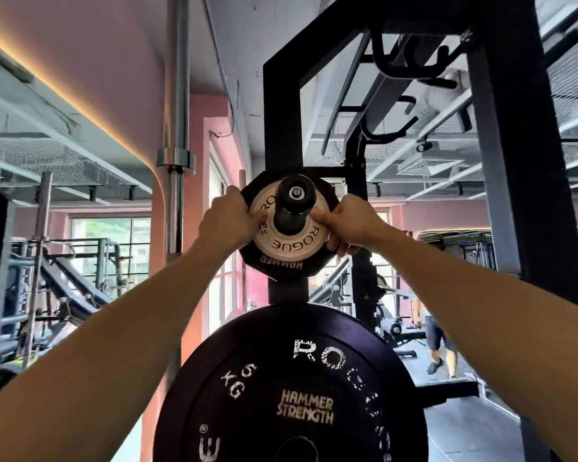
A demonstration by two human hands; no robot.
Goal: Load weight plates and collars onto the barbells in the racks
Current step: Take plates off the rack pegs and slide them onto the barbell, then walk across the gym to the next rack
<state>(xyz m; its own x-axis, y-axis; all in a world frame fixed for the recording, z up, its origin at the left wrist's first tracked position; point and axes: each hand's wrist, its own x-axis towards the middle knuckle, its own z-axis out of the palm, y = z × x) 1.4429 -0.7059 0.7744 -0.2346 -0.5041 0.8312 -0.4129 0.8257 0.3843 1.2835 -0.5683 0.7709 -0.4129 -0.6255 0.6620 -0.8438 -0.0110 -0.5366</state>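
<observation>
Both grips closed round a small white plate (286, 240) on a black peg (296, 200) of the rack (281, 105): left hand (232, 220) at its left edge, thumb on the face; right hand (347, 225) at its right edge, thumb on the face, fingers curled behind. Pressed flat against a black plate (281, 263) marked HAMMER behind it. Below, near the camera, a big black 5 KG plate (291, 388). Upright at left, a steel bar (177, 128).
</observation>
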